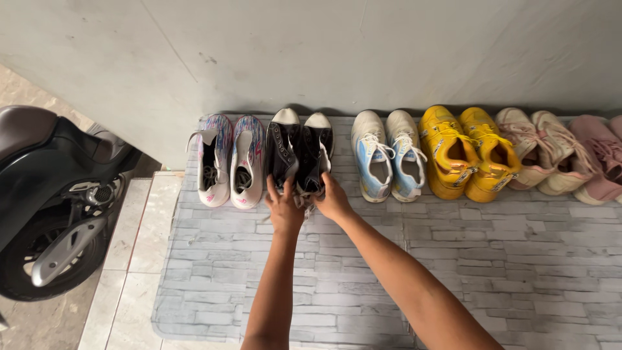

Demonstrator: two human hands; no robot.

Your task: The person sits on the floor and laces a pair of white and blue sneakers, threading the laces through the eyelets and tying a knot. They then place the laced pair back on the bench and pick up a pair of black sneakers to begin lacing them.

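A pair of black canvas sneakers with white toe caps stands toes to the wall. My left hand [284,209] grips the heel of the left black sneaker [282,150]. My right hand [332,198] grips the heel of the right black sneaker [315,152]. Both shoes rest on a grey brick-pattern mat [389,272]. Left of them sits a pair of white sneakers with multicolour streaks [231,162]. Right of them sits a white and light blue pair [387,154].
Further right along the wall [311,52] stand a yellow pair [468,152], a cream pair [543,150] and a pink shoe [602,155] at the frame edge. A black scooter [48,194] is parked at the left, beside pale floor tiles [126,259].
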